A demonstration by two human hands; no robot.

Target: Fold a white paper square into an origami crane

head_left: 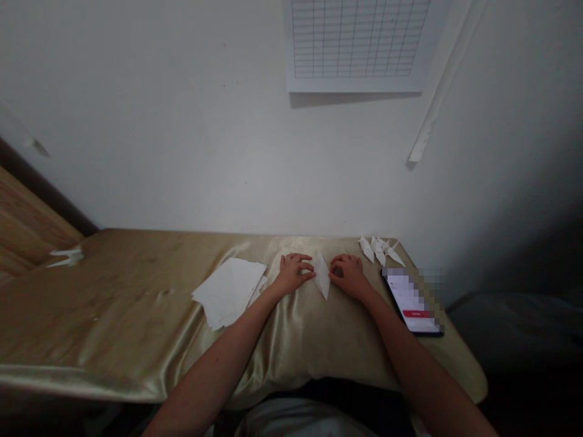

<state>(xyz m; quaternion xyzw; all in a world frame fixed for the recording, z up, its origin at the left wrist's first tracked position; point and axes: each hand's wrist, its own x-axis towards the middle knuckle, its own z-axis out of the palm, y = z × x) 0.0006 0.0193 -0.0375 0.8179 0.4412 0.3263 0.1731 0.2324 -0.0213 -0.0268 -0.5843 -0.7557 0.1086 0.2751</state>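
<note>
A white paper folded into a narrow diamond (322, 279) stands out against the satin cloth, its long points toward the wall and toward me. My left hand (294, 273) pinches its left corner between thumb and fingertips. On the opposite side, my right hand (350, 274) has its thumb and fingers closed at the right corner. To the left of my left hand lies a loose stack of white paper sheets (232, 290). Several folded paper cranes (378, 249) sit together beyond my right hand, at the back right.
A phone (412, 306) with a lit screen lies at the table's right edge. Shiny gold cloth (127, 303) with creases covers the table. Another white folded piece (68, 257) rests at the far left. A printed grid sheet (357, 42) hangs on the wall behind.
</note>
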